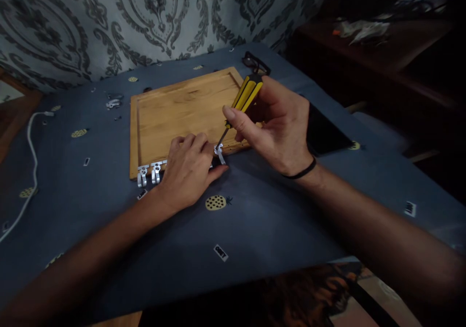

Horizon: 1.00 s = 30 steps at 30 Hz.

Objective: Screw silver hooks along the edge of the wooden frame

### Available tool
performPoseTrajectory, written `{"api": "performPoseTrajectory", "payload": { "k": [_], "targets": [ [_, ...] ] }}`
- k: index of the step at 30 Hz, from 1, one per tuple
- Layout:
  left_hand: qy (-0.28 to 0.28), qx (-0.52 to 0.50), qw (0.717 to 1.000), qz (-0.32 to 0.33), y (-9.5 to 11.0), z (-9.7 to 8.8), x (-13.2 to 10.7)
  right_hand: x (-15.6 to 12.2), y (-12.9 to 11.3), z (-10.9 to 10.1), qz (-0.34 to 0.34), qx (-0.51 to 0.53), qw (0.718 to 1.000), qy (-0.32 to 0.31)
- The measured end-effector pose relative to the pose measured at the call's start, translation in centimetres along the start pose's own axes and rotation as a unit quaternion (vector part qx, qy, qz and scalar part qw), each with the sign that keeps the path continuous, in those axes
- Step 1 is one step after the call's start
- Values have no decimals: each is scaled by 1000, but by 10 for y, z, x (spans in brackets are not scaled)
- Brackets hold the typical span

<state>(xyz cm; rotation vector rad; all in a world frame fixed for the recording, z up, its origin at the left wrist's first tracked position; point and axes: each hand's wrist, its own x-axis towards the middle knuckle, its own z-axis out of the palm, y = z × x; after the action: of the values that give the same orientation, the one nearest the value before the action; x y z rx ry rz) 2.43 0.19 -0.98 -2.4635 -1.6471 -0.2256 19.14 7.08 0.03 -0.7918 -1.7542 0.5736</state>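
Note:
A wooden board (174,111) with a raised frame lies on the blue cloth. My right hand (280,123) grips a yellow and black screwdriver (247,94) at a slant. Its tip meets a silver metal hook (220,154) on the board's near edge. My left hand (191,171) is curled over that edge, its thumb below the hook and its fingers bent on the wood, steadying the hook. Left of this hand, two more metal hooks, one at the corner (142,175) and one beside it (156,172), sit along the same edge. My left hand hides part of the edge.
Loose metal hooks (113,103) and a small screw (117,118) lie left of the board. A white cable (32,142) runs down the left side. Glasses (257,63) are behind the board; a dark flat object (327,128) lies beyond my right wrist. A patterned wall (153,16) rises behind.

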Motion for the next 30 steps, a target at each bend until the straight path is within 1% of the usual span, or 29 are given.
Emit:
{"api": "performPoseTrajectory", "payload": {
  "k": [4, 7, 10, 13, 16, 19, 22, 24, 26, 30],
  "targets": [
    [4, 2, 1000, 3, 0, 0, 0, 1, -1, -1, -38, -41, 998, 6],
    [5, 2, 1000, 3, 0, 0, 0, 1, -1, 0, -29, -42, 999, -6],
    [4, 3, 1000, 2, 0, 0, 0, 2, 0, 0, -15, -12, 1000, -13],
    [1, 5, 1000, 0, 0, 0, 0, 4, 1, -2, 14, 72, 996, -47],
    [-3, 2, 1000, -2, 1, 0, 0, 8, 0, -6, 33, 143, 984, -97],
    [-2, 1, 1000, 0, 0, 0, 0, 10, -2, -11, 52, 173, 973, -142],
    [5, 2, 1000, 3, -1, 1, 0, 12, -2, -15, 64, 177, 969, -163],
    [9, 5, 1000, 3, -1, 1, 0, 12, -1, -14, 48, 168, 971, -162],
    [9, 7, 1000, 4, -1, 1, -1, 10, 1, -12, 27, 146, 978, -146],
    [5, 9, 1000, 4, 0, 1, -1, 2, 3, -1, 5, 65, 996, -66]
  ]
}}
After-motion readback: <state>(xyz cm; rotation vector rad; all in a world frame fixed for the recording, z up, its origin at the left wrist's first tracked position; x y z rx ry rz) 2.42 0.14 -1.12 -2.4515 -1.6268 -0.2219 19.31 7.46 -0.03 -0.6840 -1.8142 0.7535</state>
